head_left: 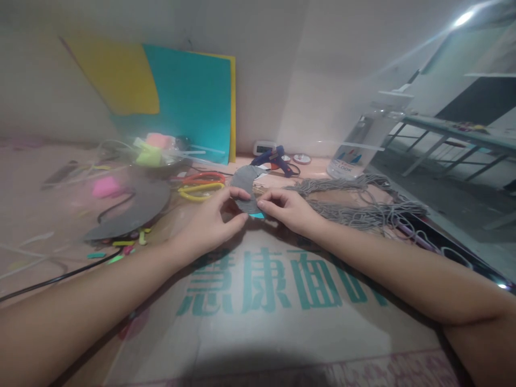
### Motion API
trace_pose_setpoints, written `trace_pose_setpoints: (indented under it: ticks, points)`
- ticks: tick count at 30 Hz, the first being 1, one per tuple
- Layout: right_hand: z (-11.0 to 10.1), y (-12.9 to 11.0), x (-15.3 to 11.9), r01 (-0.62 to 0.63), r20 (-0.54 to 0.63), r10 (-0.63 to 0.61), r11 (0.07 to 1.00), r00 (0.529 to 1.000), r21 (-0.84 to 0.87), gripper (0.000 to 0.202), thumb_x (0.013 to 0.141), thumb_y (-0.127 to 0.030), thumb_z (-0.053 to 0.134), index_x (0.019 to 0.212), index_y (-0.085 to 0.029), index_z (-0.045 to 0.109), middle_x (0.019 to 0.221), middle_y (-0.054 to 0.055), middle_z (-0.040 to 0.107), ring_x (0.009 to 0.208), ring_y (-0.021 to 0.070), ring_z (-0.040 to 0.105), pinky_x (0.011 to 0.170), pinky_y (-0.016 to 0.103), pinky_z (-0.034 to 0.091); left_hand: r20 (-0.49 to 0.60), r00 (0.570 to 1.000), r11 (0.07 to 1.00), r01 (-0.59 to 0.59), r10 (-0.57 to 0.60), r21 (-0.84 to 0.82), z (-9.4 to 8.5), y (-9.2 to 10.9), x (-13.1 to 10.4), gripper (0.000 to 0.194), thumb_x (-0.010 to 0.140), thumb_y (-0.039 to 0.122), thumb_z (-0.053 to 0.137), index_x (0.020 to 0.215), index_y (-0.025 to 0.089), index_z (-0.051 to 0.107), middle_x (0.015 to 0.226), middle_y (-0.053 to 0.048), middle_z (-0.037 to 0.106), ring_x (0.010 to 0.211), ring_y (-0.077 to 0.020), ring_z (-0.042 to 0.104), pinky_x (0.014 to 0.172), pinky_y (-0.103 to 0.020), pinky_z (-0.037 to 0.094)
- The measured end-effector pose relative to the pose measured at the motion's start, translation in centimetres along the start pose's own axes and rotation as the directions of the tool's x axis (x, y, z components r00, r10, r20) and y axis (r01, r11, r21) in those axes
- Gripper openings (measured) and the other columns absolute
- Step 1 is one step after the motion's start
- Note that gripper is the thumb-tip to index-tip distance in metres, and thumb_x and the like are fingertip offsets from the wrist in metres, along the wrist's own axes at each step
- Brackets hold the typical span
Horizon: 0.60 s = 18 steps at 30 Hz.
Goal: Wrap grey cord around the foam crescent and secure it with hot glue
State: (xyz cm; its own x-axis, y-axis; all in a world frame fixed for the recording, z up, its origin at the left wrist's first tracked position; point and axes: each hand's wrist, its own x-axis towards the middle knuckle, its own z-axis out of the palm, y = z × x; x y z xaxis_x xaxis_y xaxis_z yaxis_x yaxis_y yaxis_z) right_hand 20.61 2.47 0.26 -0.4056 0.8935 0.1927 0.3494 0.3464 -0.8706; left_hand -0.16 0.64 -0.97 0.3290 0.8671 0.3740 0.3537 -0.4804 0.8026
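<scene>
A grey curved piece, with a strip of teal along its near edge, is held up in front of me between both hands. My left hand has it at the left, with the index finger over its surface and the thumb by its lower edge. On the right side, my right hand pinches the lower end between thumb and bent fingers. Whether the grey surface is cord or sheet is too blurred to tell. Just behind the piece lies a blue glue gun.
Yellow-handled scissors lie left of my hands, near a dark grey sheet and foam scraps. Grey cord spreads at right beside a clear plastic jar. Teal and yellow sheets lean on the wall. A printed sack covers the table's front.
</scene>
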Motion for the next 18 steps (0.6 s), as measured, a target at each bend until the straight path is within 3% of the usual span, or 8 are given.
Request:
trace_pose_setpoints:
  ticks: [11, 18]
  points:
    - [-0.17, 0.43, 0.25, 0.008, 0.02, -0.008, 0.999, 1.0, 0.044, 0.036, 0.082, -0.051, 0.063, 0.077, -0.015, 0.062, 0.067, 0.0, 0.056, 0.061, 0.0119, 0.049, 0.058, 0.025, 0.039, -0.007, 1.0, 1.0, 0.012, -0.012, 0.018, 0.04, 0.25, -0.18, 0.028, 0.084, 0.022, 0.06, 0.111, 0.02, 0.055, 0.102, -0.002, 0.062, 0.083, -0.0148, 0.061, 0.081, -0.032, 0.049]
    - [-0.03, 0.42, 0.21, -0.027, 0.02, 0.026, 1.0, 0.999, 0.006, 0.034, 0.079, -0.05, 0.065, 0.078, -0.016, 0.063, 0.067, 0.0, 0.056, 0.061, 0.0126, 0.049, 0.057, 0.026, 0.038, 0.031, 0.999, 0.996, 0.026, -0.023, -0.08, -0.07, 0.01, -0.16, 0.032, 0.081, 0.015, 0.055, 0.113, 0.019, 0.054, 0.106, -0.004, 0.06, 0.091, -0.0169, 0.06, 0.081, -0.031, 0.049]
